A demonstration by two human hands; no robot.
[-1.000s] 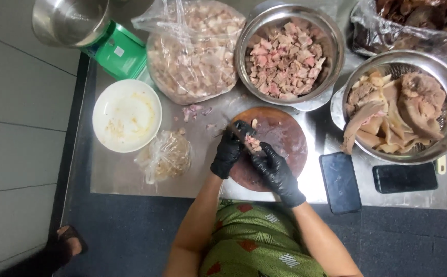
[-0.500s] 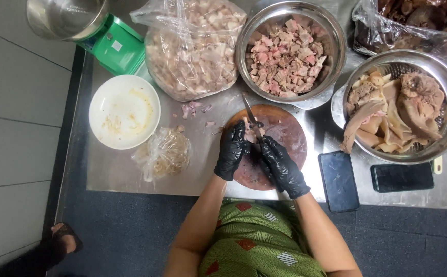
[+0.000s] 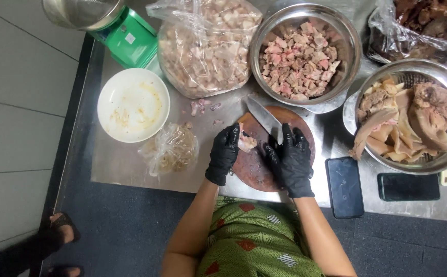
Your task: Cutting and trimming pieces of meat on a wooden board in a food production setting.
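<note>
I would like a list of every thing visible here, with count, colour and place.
cutting board: 1, brown, round, table centre
meat piece: 1, pale pink, on board
knife: 1, silver blade, over board
metal bowls: 2, silver, meat inside, right side
white bowl: 1, left
plastic bags: 3, clear; large one top centre
green scale: 1, top left
phones: 2, black, front right
left hand: black glove, on meat
right hand: black glove, holds knife
</note>
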